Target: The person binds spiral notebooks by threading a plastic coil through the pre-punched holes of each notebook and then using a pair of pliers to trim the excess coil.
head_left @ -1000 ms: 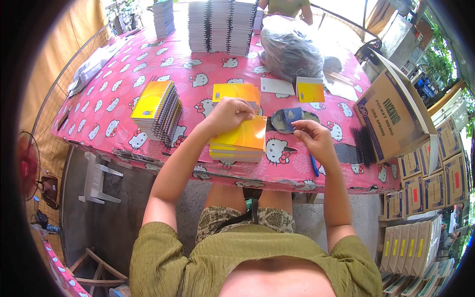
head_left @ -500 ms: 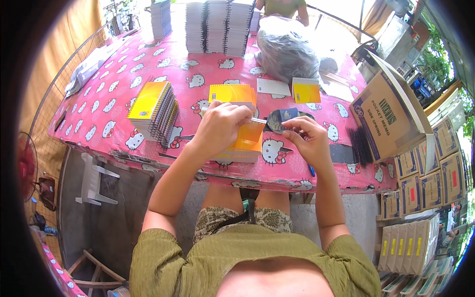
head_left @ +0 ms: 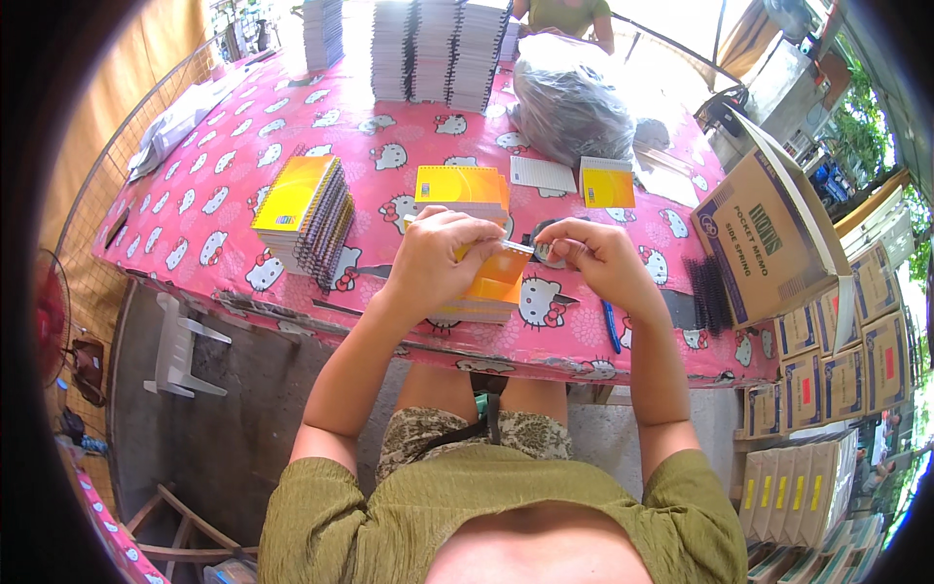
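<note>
My left hand pinches the top edge of a small yellow memo pad, whose white page edges show beyond the fingertips. The pad is tilted over a stack of yellow-orange memo pads near the table's front edge. Just right of it is my right hand, its thumb and forefinger pressed together; what they hold, if anything, is too small to tell. Partly behind these fingers lies a dark round item. Farther back sits another pile of yellow memo pads, partly covered by my left hand.
Spiral-bound yellow memo pads are stacked at left. Tall notebook stacks and a grey plastic bag stand at the back. To the right are an open carton and black spiral coils; a blue pen lies near the front edge.
My right hand has moved slightly left and up, closer to the pad, and its fingers have drawn together over the dark item. My left hand still grips the pad, slightly lower.
</note>
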Demonstrator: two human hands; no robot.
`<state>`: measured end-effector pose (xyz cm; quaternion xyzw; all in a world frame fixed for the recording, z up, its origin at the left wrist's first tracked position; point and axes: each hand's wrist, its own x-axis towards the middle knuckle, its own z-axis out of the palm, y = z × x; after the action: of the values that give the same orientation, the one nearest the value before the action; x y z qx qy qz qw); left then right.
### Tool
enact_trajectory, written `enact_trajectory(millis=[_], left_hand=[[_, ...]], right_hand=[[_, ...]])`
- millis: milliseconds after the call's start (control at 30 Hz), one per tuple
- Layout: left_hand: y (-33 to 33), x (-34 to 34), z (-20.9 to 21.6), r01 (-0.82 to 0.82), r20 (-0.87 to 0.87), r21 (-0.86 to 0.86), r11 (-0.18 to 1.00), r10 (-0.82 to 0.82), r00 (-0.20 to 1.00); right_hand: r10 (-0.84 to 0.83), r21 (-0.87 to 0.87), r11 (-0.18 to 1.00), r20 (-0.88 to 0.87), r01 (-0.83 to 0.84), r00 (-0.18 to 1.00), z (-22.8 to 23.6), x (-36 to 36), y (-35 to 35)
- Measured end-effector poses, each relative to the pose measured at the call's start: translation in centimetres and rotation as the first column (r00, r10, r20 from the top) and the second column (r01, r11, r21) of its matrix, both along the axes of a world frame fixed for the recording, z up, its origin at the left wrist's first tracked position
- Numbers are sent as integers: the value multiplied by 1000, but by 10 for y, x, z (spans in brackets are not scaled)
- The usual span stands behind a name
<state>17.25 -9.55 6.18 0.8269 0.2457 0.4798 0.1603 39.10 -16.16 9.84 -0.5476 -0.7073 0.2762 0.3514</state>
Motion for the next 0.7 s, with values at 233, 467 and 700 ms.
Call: enact_trajectory(millis=[233,467,700], left_hand=[[-3,3,-1,-27,-12,25,999,27,1000],[-10,4,-2,-137,-38,39,990,139,990],[-20,7,-11,-335,5,85,938,336,942]], right_hand=[[44,46,998,-24,-43,999,0,2,-1],[-31,-109,994,-125,17,992,-8,-4,-1],[-132,372,927,189,53,973,-20,-17,-9]])
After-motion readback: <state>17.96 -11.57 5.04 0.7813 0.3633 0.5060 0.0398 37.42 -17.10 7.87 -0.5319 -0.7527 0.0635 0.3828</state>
